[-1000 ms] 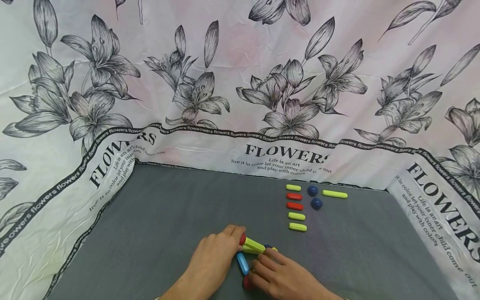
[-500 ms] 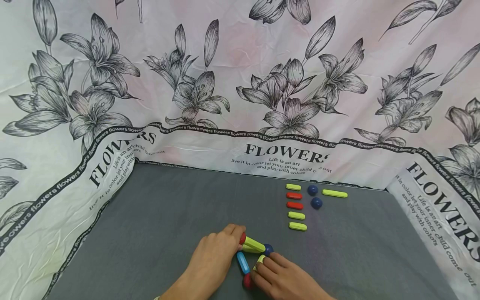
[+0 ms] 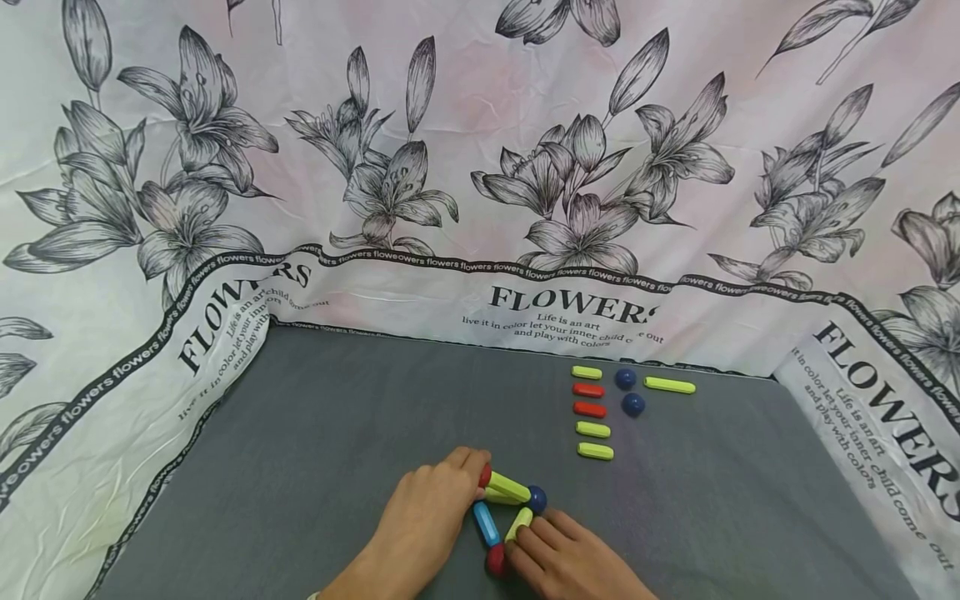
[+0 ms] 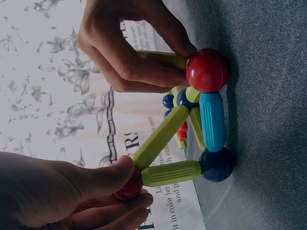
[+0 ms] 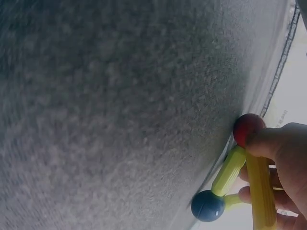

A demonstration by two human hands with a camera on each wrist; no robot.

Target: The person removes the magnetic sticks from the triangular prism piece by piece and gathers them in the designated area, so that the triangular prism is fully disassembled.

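A small frame of magnetic sticks and balls stands between the hands. My left hand [image 3: 427, 517] pinches its raised red ball [image 4: 128, 186], from which two yellow-green sticks [image 4: 160, 137] slope down to navy balls [image 4: 217, 165]. A blue stick [image 3: 486, 524] runs along the table from the near navy ball to a second red ball [image 4: 207, 70]. At that red ball, my right hand [image 3: 570, 554] holds a yellow stick [image 5: 261, 191], its thumb right against the ball. Another yellow-green stick [image 5: 228, 172] joins this ball to the far navy ball [image 3: 536, 499].
Loose pieces lie at the back right of the grey table [image 3: 337, 400]: a column of short yellow-green and red sticks [image 3: 589, 409], two navy balls [image 3: 633, 405] and one longer yellow-green stick [image 3: 670, 385]. A flower-printed cloth [image 3: 420, 292] borders the back and sides.
My right hand has drawn back from the far navy ball toward the near red ball, uncovering the navy ball and the yellow-green stick beside it. My left hand keeps its place.
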